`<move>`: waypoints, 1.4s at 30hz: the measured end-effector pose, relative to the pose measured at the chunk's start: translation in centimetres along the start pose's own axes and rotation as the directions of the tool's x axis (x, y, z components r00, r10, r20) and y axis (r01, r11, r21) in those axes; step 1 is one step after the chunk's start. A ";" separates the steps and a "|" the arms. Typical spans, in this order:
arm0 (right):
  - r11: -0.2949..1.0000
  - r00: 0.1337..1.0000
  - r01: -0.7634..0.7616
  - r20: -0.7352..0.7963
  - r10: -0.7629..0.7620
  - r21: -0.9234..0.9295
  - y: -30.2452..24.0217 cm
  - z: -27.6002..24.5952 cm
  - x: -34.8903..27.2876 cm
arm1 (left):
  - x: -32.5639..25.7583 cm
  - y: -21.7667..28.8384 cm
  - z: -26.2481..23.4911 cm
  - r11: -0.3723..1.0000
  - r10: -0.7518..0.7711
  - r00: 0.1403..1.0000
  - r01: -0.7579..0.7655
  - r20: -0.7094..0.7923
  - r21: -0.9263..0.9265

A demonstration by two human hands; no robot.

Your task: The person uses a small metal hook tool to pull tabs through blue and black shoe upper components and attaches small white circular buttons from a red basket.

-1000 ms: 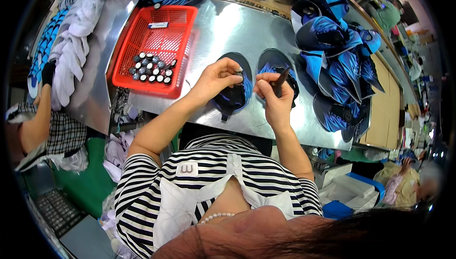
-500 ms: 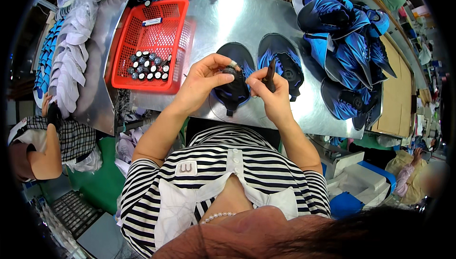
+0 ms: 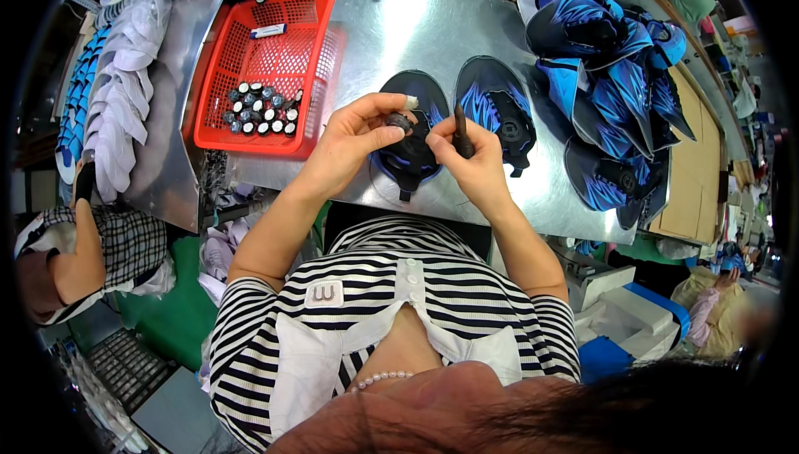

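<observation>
Over the metal table two blue-and-black shoe uppers [image 3: 414, 86] lie side by side. Above the left one, my left hand [image 3: 356, 136] pinches a small round dark dial [image 3: 400, 122] between thumb and fingers. My right hand [image 3: 476, 164] grips a slim dark pen-like tool [image 3: 460, 125], its narrow end pointing away from me; its exact kind is not clear. Tool and dial appear apart. The other shoe upper [image 3: 509, 121], just right of my right hand, has a round black dial on it.
To the left stands a red plastic basket [image 3: 323, 54] with several small dials [image 3: 260, 111] and a white-and-blue tube or marker [image 3: 268, 31]. Blue shoe uppers [image 3: 612, 79] are piled at the right. White pieces [image 3: 125, 104] are stacked far left, near another person's arm [image 3: 83, 242].
My right hand has turned the tool more upright and drawn slightly back from the dial. My left index finger has lifted a little, showing the dial more. The other person's arm at left has shifted.
</observation>
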State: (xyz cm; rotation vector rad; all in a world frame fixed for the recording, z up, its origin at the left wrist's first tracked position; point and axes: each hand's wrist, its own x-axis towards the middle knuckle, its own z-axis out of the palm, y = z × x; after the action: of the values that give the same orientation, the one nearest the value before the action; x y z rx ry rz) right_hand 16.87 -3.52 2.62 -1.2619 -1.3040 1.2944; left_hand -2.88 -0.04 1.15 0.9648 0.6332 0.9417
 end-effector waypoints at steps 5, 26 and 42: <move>0.947 0.973 0.217 -0.020 -0.228 -0.237 0.4 0.3 0.1 | 0.0 0.4 0.2 0.994 0.038 0.999 -0.037 -0.007 0.098; 0.872 0.919 0.359 -0.036 -0.392 -0.333 0.4 0.4 0.1 | 0.3 0.2 -0.2 0.999 -0.034 0.999 0.035 -0.038 0.015; 0.817 0.881 0.427 -0.027 -0.473 -0.388 0.6 0.7 0.1 | 0.2 -0.1 -0.2 0.998 -0.015 0.997 0.019 -0.074 0.059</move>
State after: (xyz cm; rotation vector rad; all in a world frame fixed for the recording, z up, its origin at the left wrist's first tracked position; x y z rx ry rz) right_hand 16.22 -3.48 1.93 -1.1579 -1.6877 0.6380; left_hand -2.92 0.25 0.99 0.9801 0.7344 0.9509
